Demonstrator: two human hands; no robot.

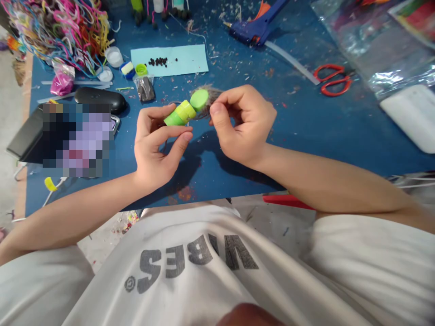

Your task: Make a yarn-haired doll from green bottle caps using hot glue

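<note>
My left hand (158, 145) grips a small green and yellow figure (180, 114) between thumb and fingers, above the blue table. Its body is a short cylinder, lime green at one end and yellow in the middle. A round light green disc (199, 98) makes up the head end, with grey-brown yarn (212, 93) behind it. My right hand (243, 122) has thumb and forefinger pinched at that yarn, close to the disc. The other right fingers are curled in. What lies right between the right fingertips is mostly hidden.
On the blue table (217, 181) lie a blue glue gun (249, 29), red-handled scissors (335, 80), a light blue card (190, 61) with black beads (158, 61), and a black case (100, 99). A colourful yarn heap (64, 34) fills the back left; clear plastic bags (367, 54) lie right.
</note>
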